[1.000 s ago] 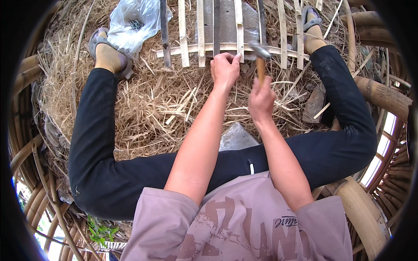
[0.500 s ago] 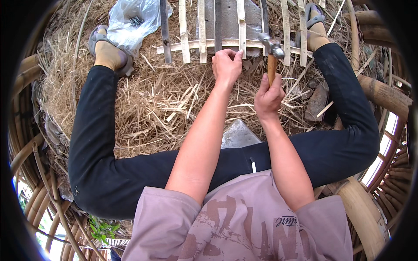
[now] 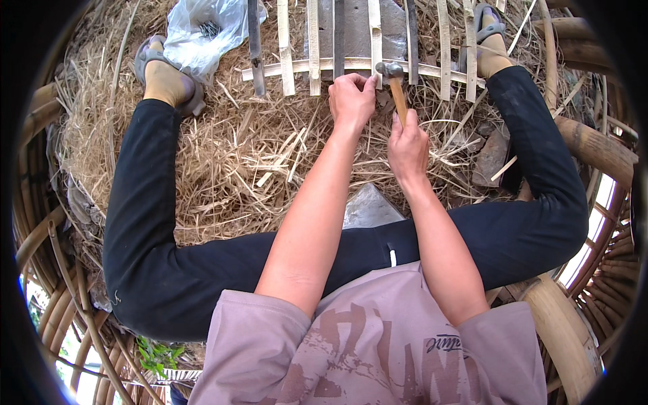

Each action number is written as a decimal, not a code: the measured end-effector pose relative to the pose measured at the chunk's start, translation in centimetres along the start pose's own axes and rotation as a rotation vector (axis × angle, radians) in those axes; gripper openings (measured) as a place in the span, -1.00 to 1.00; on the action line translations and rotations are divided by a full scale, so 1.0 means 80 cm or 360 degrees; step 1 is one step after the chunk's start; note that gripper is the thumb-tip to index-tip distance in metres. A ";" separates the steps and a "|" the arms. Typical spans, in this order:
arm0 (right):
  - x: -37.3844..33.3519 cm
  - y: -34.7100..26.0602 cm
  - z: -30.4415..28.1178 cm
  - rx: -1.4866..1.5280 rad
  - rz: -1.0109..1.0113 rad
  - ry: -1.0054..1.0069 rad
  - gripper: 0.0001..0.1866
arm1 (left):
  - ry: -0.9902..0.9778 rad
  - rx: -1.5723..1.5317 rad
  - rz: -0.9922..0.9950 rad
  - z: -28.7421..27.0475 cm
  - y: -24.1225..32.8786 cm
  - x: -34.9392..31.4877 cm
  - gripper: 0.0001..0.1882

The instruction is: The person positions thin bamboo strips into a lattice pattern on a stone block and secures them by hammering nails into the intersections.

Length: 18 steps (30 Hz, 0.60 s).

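hammer (image 3: 399,98) grasped by right fingers (image 3: 410,124); left fingers (image 3: 369,85) near pale strip (image 3: 375,40), grip unclear; translucent bag (image 3: 192,50) holds nails (image 3: 209,29).

You have a green plant (image 3: 159,354) at the frame's lower left, a thick bamboo pole (image 3: 559,332) lower right, and pale shavings (image 3: 223,158) spread left of centre.

The top edge crops the slats (image 3: 285,50), and the left hand (image 3: 352,102) hides its palm.
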State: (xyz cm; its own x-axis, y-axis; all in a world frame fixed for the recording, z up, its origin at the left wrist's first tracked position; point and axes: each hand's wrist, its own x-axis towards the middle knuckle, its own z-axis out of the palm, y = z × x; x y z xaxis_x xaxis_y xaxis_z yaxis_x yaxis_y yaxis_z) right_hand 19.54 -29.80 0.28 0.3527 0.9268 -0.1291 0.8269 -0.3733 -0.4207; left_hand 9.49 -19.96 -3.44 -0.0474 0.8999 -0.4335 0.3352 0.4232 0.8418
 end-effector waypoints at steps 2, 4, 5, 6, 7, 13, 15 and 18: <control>-0.005 -0.002 -0.001 0.0160 0.0003 0.0071 -0.80 | 0.0015 0.0035 0.0001 0.000 -0.003 -0.002 -0.70; -0.002 -0.009 -0.008 0.0285 -0.0209 0.0300 -0.83 | 0.0039 0.0001 -0.0001 0.002 -0.003 0.002 -0.70; 0.000 -0.012 -0.012 0.0284 -0.0204 0.0296 -0.83 | 0.0050 -0.0037 0.0002 0.003 -0.001 0.002 -0.70; 0.002 -0.014 -0.014 0.0297 -0.0292 0.0420 -0.84 | 0.0040 -0.0056 -0.0015 0.002 0.000 0.001 -0.69; 0.002 -0.014 -0.015 0.0310 -0.0380 0.0545 -0.86 | 0.0037 -0.0054 -0.0019 0.000 0.000 -0.003 -0.69; 0.009 -0.012 -0.016 0.0128 0.0229 -0.0214 -0.78 | 0.0012 0.0005 0.0002 0.000 -0.001 0.001 -0.69; 0.005 -0.012 -0.019 0.0164 -0.0059 0.0102 -0.80 | 0.0021 0.0017 -0.0011 0.001 -0.002 0.000 -0.69; 0.003 -0.010 -0.014 0.0289 -0.0192 0.0320 -0.80 | 0.0060 -0.0036 0.0010 0.003 -0.001 0.001 -0.68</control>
State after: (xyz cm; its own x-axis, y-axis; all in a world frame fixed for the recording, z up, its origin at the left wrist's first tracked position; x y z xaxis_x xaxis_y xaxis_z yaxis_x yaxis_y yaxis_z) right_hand 19.43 -29.29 1.60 0.3513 0.9304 0.1043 0.7826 -0.2307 -0.5782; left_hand 9.70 -19.95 -3.60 -0.0808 0.9056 -0.4164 0.3141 0.4196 0.8517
